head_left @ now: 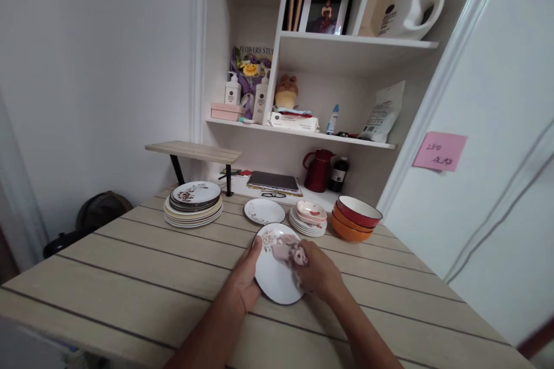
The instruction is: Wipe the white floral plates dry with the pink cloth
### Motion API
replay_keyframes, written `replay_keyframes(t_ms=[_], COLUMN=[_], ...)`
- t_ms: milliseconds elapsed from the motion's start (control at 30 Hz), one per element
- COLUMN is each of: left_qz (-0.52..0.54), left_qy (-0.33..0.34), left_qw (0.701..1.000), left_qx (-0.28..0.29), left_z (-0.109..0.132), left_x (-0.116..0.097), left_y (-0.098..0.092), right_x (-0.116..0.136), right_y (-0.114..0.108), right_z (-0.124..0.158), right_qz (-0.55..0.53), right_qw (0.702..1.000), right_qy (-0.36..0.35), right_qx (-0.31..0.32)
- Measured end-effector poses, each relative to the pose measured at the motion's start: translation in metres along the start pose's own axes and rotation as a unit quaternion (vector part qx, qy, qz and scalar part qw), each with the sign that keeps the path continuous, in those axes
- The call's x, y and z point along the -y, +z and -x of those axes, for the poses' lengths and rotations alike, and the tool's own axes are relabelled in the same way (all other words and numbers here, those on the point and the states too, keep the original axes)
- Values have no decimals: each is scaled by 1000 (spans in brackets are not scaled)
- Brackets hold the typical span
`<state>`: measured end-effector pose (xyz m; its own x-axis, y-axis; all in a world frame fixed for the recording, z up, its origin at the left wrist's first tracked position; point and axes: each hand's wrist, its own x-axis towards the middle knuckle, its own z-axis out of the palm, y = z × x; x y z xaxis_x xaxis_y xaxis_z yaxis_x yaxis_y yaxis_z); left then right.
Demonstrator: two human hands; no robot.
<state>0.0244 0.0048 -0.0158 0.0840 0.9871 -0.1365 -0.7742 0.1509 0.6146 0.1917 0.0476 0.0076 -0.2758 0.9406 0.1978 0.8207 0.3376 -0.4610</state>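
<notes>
My left hand (247,277) grips the left edge of a white plate (277,282) with a brown flower pattern and a dark rim, its thumb on top. The plate is tilted up towards me above the table. Bunched in my right hand (318,271) is a pinkish-grey cloth (285,251), pressed against the plate's upper right face; part of the cloth is hidden by the fingers. Just behind lies another flowered white plate (264,211) on the table. Small dishes (310,211) sit on a stack of small white plates (308,228) beyond my right hand.
On the slatted table (130,277), a tall plate stack (193,216) stands at the left by a small raised shelf (194,151). Red and orange bowls (355,219) are stacked at the right. Behind are a laptop (273,181), glasses (273,195), a red jug (318,172) and a dark bottle (339,174).
</notes>
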Motion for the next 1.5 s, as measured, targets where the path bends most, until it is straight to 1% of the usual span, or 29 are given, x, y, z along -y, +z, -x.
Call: replay_keyframes(t_ms=[67,133,200,267,333,400,467,533,600,633,700,733,767,800,833,867,967,1000,1067,1133,1200,1233,1267,1300,1400,1500], left_qz=[-6,-10,-13,-15,-15,-11,-5,3,9,11,10,9,8,7,7,6,-1,-7,-19,-30,-32,-31,-29,-27,-16,-8], left_qy=[5,7,4,-2,-5,-11,-25,-42,-53,-62,-84,-92,-97,-96,-90,-80,-55,-45,-28,-19,-21,-23,-28,-34,-56,-64], left_qw=[1000,1000,1000,999,998,997,996,995,995,995,994,993,992,992,992,993,997,998,999,999,999,998,997,996,995,995], left_qx=[-4,4,24,47,63,75,86,89,80,74,70,72,77,81,84,84,61,49,27,21,38,49,61,72,85,77], left_z=[0,1,2,3,3,2,2,2,2,2,2,2,2,1,1,2,2,3,3,3,4,4,4,4,4,4], left_x=[1,2,4,6,7,8,8,7,6,5,3,3,2,1,1,0,0,1,2,4,5,5,5,5,4,4], left_y=[0,1,3,6,8,9,9,8,7,6,5,5,4,4,4,4,5,5,6,8,9,10,11,11,10,8], right_x=[-7,-7,0,11,24,35,42,43,39,35,25,19,13,7,2,-3,-13,-15,-14,-8,2,9,15,22,37,40], right_y=[-6,-7,-4,1,7,12,15,15,8,3,-8,-14,-18,-21,-23,-24,-22,-21,-19,-14,-7,-3,1,4,9,4], right_z=[-3,-6,-11,-15,-16,-15,-10,-5,2,5,11,13,14,15,14,13,6,3,-2,-7,-11,-12,-12,-12,-5,6], right_qz=[9,10,4,-7,-15,-26,-54,-90,-112,-117,-123,-128,-131,-131,-127,-115,-35,-4,39,44,24,3,-13,-33,-92,-117], right_qw=[999,997,997,995,992,989,983,970,957,950,933,925,921,922,930,943,989,996,999,998,997,996,996,994,979,959], right_qy=[42,51,24,-21,-63,-106,-164,-225,-267,-282,-301,-298,-292,-282,-263,-237,-120,-81,-26,-2,-6,-24,-45,-72,-179,-256], right_qx=[-25,-51,-79,-100,-108,-98,-67,-27,28,65,156,196,223,230,225,202,82,46,3,-33,-72,-84,-82,-73,-13,46])
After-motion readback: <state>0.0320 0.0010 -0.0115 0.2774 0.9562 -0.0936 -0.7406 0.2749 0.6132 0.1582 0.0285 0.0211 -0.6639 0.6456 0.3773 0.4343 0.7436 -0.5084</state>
